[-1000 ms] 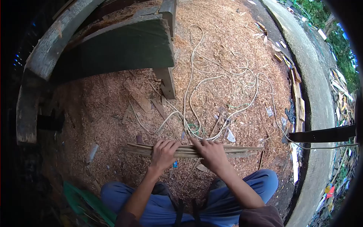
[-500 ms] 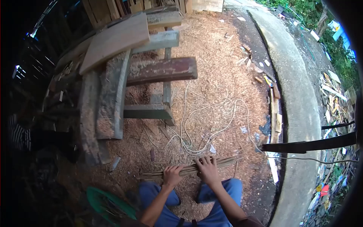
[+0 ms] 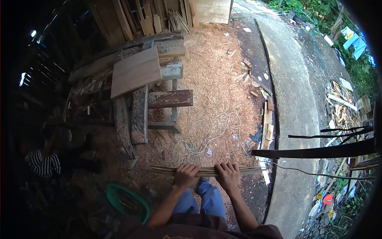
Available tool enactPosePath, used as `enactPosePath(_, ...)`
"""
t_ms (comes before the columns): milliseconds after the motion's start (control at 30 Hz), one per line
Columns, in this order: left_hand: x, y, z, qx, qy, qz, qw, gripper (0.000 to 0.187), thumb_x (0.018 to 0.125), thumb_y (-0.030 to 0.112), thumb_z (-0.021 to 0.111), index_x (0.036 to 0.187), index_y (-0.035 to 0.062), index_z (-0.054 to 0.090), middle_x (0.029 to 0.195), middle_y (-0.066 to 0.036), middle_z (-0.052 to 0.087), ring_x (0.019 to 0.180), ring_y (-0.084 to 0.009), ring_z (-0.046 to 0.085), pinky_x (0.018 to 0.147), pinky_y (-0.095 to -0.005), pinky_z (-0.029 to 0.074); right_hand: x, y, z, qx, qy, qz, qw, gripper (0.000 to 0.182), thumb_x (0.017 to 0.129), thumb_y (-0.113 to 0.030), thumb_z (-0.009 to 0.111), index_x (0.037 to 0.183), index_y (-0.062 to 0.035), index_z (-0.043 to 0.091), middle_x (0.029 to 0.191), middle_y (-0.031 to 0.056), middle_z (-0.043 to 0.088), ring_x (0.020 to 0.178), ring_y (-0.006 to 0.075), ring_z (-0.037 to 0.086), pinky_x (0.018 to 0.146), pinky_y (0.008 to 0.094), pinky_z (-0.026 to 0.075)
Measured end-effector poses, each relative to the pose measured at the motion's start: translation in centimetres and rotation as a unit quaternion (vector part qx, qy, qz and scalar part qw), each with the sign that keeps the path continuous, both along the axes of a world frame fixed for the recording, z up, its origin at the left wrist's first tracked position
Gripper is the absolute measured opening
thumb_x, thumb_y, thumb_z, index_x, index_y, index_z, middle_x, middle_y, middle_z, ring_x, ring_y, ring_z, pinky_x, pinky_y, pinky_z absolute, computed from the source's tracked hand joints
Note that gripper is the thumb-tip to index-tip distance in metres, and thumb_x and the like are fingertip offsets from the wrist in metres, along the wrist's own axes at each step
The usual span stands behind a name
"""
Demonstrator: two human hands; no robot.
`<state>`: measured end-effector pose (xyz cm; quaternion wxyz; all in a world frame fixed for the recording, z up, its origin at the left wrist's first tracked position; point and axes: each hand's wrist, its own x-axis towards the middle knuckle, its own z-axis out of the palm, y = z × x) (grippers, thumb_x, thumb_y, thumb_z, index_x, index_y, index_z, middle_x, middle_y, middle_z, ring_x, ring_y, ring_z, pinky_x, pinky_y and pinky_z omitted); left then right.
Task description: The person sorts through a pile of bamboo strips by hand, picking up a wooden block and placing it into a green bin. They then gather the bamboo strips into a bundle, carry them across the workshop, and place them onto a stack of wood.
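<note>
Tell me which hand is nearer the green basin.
Left. The left hand grips the bundle of sticks just above-right of the green basin; the right hand grips it farther right.

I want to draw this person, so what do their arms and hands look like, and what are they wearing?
Both arms are bare from the elbow down, and the left hand and right hand wear no gloves, rings or watch that I can see. Dark brownish sleeves sit near the bottom edge. The trousers are blue.
</note>
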<state>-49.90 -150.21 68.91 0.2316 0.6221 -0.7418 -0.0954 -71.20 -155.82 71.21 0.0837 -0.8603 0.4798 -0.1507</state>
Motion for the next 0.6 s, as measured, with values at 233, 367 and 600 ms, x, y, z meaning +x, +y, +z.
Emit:
enactPosePath(233,-1.4,-3.4,5.9,-0.079,0.025,0.01,0.997,0.03,0.071,0.013,0.075,0.101,0.0137,0.074,0.092,-0.002,0.073,0.084,-0.0213,0.07,0.079,-0.0363,0.054,-1.2,-3.5,6.1,-0.104,-0.003,0.029,0.994,0.018,0.08,-0.019,0.069,0.098,-0.0187,0.064,0.083,-0.0023,0.059,0.081,0.0177,0.061,0.076,0.0352,0.045)
enactPosePath(367,0.6,-7.5,6.2,-0.031,0.021,-0.003,0.999,0.029,0.072,0.012,0.074,0.101,0.014,0.075,0.093,-0.002,0.074,0.086,-0.0224,0.071,0.081,-0.0381,0.054,0.1,-6.8,6.1,-0.059,-0.016,0.021,0.998,0.028,0.074,-0.023,0.077,0.1,-0.0215,0.068,0.083,-0.0029,0.063,0.081,0.0187,0.063,0.078,0.036,0.045)
enactPosePath(600,3.7,-20.6,3.1,-0.038,0.018,0.015,0.999,0.028,0.073,0.013,0.075,0.101,0.0154,0.076,0.091,-0.001,0.074,0.085,-0.0223,0.071,0.082,-0.0377,0.054,3.3,-20.7,2.8,-0.032,-0.009,0.053,0.998,0.029,0.079,-0.024,0.073,0.107,-0.021,0.067,0.087,-0.0029,0.064,0.085,0.018,0.064,0.081,0.0363,0.046)
